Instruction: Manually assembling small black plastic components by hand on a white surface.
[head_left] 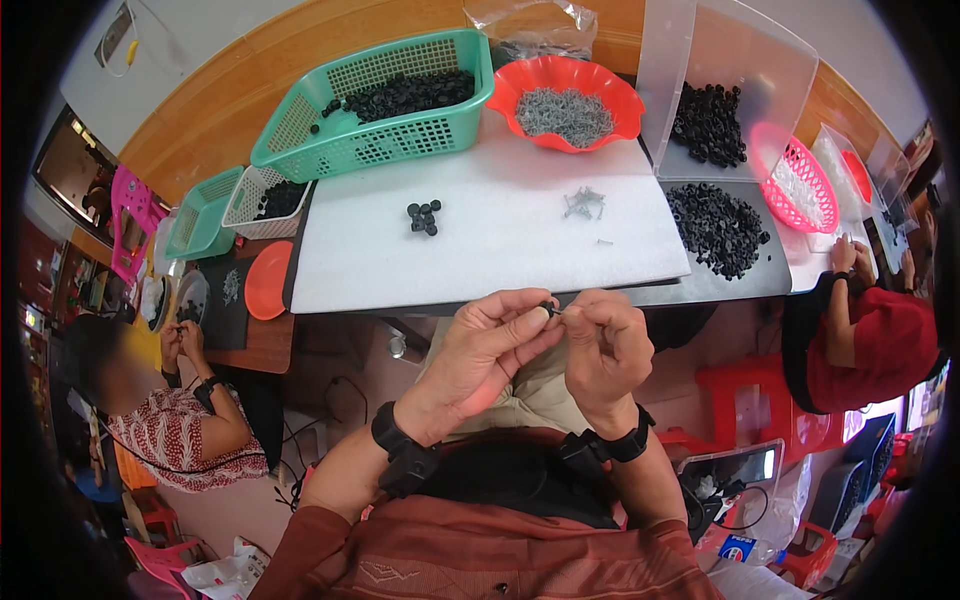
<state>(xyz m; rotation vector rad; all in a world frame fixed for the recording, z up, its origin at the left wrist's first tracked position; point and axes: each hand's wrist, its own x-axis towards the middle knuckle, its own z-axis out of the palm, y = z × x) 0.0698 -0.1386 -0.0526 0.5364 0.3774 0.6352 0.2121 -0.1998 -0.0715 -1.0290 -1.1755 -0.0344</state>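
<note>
The table (pixel 742 286) carries a white sheet (pixel 480 260) with a cluster of black parts (pixel 418 212) and some small metal fasteners (pixel 583 204), backed by a green basket (pixel 390 138) and a red bowl (pixel 626 106), with co-workers seated at left and right. Just off its near edge, the left hand (pixel 478 350), palm inward, has its grip closed on a small black part (pixel 547 307); the right hand's (pixel 608 348) grip is pinched closed beside it (contents too small to tell).
</note>
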